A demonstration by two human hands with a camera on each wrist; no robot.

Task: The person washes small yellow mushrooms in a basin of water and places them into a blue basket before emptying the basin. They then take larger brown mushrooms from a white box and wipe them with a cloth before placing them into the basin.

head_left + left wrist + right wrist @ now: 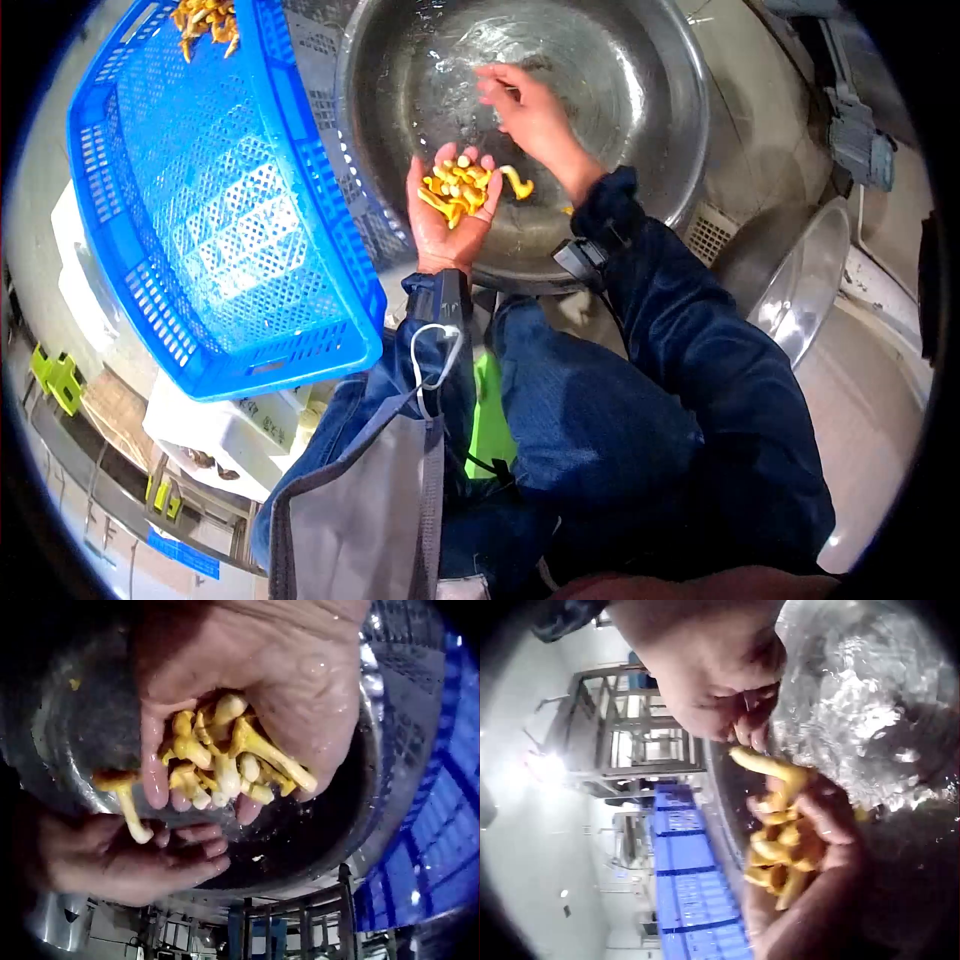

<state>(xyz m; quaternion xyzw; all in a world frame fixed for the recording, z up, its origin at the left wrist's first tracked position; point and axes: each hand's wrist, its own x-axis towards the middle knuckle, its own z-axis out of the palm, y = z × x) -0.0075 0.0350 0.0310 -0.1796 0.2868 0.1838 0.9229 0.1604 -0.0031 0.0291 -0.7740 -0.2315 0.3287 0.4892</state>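
Several yellow mushrooms (458,190) (225,754) (784,847) lie in the cupped, palm-up left hand (450,225) (255,682) (821,881), whose fingers curl up around them over the metal basin (650,120). A single mushroom (518,183) (126,804) (769,763) shows just beside that hand; whether anything touches it I cannot tell. The right hand (537,118) (142,859) (712,675) is above the basin with loosely bent fingers and no visible hold on anything. In the head view it is farther forward than the single mushroom.
A blue perforated basket (215,215) stands left of the basin, with more mushrooms (207,22) at its far end. Water moves in the basin. A metal bowl (800,285) leans at the right. A grey bag-like item (355,510) hangs near the left forearm.
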